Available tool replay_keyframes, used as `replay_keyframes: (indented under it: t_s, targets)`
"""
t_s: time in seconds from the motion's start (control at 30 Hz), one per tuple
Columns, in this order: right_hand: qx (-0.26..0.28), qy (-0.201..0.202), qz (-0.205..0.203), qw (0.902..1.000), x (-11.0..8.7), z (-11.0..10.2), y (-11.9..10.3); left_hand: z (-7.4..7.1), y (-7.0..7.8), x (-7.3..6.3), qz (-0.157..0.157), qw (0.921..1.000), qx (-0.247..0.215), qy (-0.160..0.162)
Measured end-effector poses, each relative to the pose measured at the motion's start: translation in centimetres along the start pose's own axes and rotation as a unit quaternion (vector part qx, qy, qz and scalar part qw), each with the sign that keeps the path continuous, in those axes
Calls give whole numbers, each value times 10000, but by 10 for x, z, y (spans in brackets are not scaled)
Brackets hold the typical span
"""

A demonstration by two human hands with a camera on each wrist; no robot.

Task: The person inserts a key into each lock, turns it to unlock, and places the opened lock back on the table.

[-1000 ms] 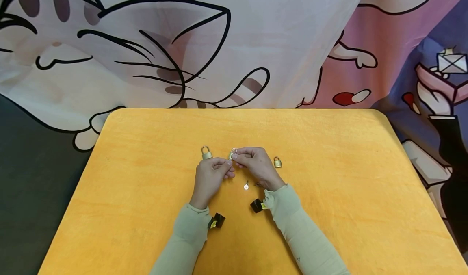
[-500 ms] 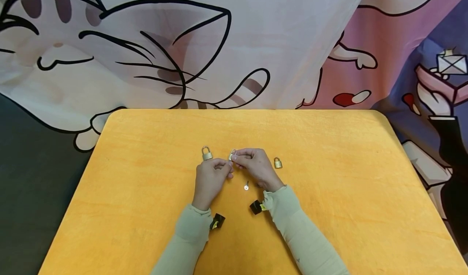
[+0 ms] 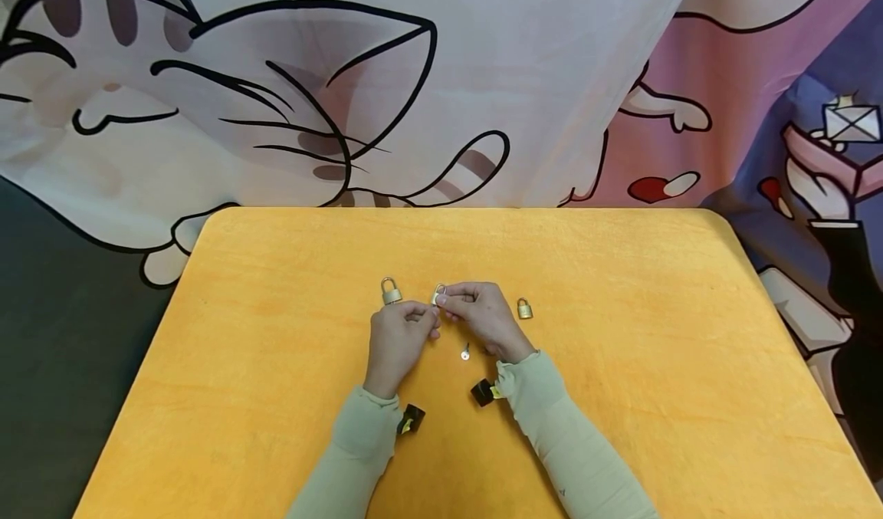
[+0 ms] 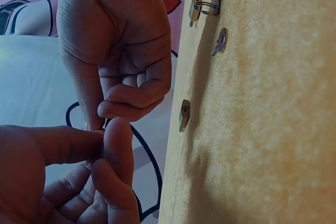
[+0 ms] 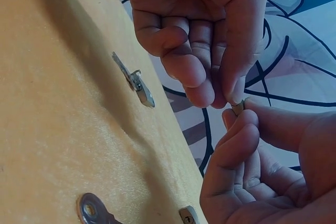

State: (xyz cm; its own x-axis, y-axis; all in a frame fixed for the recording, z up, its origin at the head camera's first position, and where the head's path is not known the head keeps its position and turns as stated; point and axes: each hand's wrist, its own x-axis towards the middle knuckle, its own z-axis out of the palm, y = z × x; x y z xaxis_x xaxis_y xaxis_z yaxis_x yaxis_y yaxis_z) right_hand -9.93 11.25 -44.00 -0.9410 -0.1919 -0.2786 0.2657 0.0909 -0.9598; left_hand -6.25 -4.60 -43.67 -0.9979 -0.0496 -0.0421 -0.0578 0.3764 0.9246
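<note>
My right hand [image 3: 487, 319] pinches a small brass padlock [image 3: 439, 293] between thumb and index finger, its shackle pointing up. A brass sliver of the padlock [image 5: 239, 108] shows between the fingertips in the right wrist view. Right at the padlock's lower end, my left hand [image 3: 402, 343] has thumb and index finger pinched together. The small thing between these left fingertips is hidden, and I cannot tell its kind. Beyond my left hand stands a larger padlock [image 3: 391, 293]. A small key [image 3: 465, 354] lies below the hands, near the right wrist.
A third padlock [image 3: 525, 309] sits right of my right hand; its keyhole end shows in the left wrist view. There, small metal pieces on a ring [image 4: 207, 8] lie farther off. Everything rests on a yellow table [image 3: 276, 366] before a cartoon cloth [image 3: 552, 59].
Both hands keep nearly the same place around the small padlock. The left hand's lower fingers have drawn in slightly. A small dark thing by the right wrist is now covered.
</note>
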Motion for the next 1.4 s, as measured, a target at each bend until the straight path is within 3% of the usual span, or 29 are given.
replay_keyframes:
  t_s: [1.4]
  targets:
    - [-215,234,-63,9995,-2,1,0,4,-1,0,237,9985,455,203]
